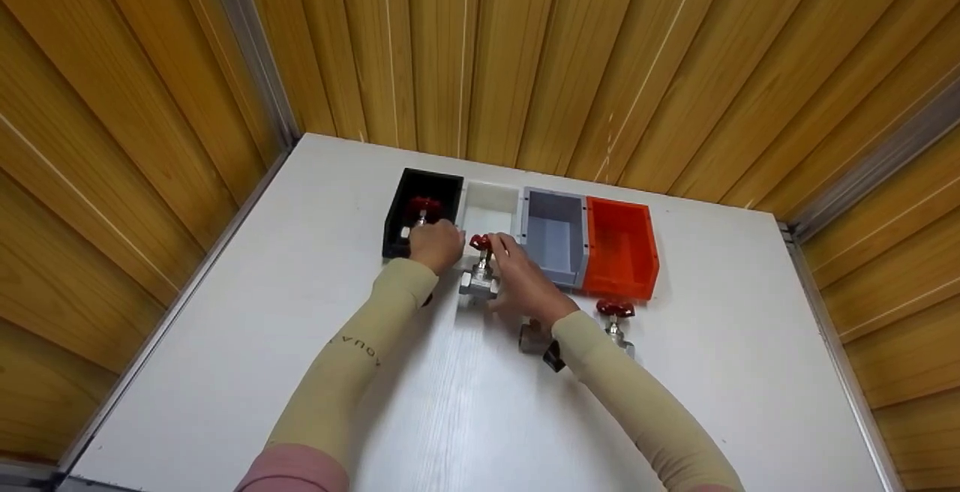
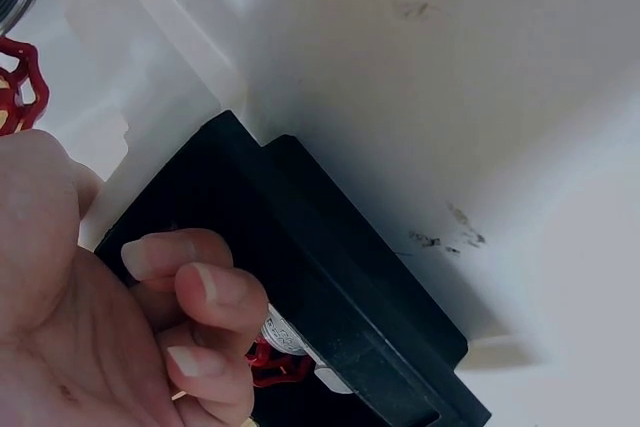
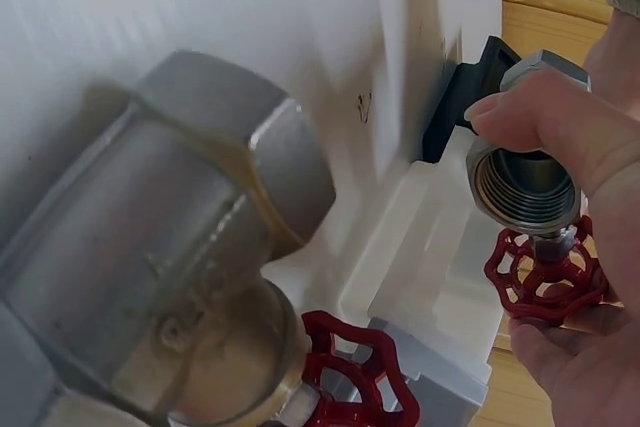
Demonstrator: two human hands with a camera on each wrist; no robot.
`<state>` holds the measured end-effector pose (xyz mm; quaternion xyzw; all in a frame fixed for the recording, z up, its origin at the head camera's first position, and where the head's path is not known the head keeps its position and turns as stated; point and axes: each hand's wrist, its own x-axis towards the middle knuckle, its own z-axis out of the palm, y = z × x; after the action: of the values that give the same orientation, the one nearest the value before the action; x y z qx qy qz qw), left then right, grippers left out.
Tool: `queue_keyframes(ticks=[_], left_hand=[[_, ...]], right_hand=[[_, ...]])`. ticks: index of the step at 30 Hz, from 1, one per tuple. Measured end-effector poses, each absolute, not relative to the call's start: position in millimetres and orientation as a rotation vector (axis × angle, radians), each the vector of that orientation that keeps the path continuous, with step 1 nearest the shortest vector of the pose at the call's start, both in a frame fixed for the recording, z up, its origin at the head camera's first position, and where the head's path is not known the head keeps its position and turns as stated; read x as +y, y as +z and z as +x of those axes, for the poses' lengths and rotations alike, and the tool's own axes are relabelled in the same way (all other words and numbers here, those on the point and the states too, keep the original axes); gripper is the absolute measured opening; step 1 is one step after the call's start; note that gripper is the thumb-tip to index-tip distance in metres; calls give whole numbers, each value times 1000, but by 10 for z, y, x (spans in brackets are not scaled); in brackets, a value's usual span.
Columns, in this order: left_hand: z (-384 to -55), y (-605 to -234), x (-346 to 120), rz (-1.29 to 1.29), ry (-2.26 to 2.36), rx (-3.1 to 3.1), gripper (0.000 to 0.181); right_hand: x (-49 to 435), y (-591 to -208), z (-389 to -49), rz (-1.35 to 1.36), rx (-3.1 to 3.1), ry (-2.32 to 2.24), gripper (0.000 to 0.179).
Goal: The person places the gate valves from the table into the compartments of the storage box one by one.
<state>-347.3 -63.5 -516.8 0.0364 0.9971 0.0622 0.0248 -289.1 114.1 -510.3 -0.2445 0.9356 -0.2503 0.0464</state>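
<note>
Valve held upright before the white bin

A red-wheeled valve (image 1: pixel 477 283) is gripped by the right hand (image 1: pixel 525 282), just near of the white bin (image 1: pixel 491 189). The thumb is laid over the metal body and the fingers are set around the wheel's side, a spread probably chosen so that the heavy body is steadied while the wheel is kept uppermost. Whether the valve is clear of the table (image 1: pixel 750 372) cannot be told for certain.

The left hand (image 1: pixel 437 244) is placed at the right side of the black bin (image 1: pixel 394 211), its fingers loosely curled and nothing seen held in them. Part of a second valve (image 1: pixel 422 214), inside that bin, is hidden by the hand; whether it is touched cannot be told.

The bins are set side by side, with the grey bin (image 1: pixel 555 208) and the orange bin (image 1: pixel 622 241) to the right, seemingly so that all can be reached from the near side. A third valve (image 1: pixel 534 338) lies partly under the right forearm, and a fourth valve (image 1: pixel 616 319) is placed near of the orange bin, apparently within easy reach.
</note>
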Motion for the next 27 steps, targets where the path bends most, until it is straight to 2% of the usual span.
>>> queue_keyframes(ticks=[13, 27], left_hand=[[-3485, -5201, -637, 118, 205, 3111, 47], [-3475, -5191, -621, 111, 217, 3122, 48]], right_hand=[[1197, -5107, -3010, -863, 2911, -784, 121], [1197, -5052, -3092, -811, 2895, -787, 124]])
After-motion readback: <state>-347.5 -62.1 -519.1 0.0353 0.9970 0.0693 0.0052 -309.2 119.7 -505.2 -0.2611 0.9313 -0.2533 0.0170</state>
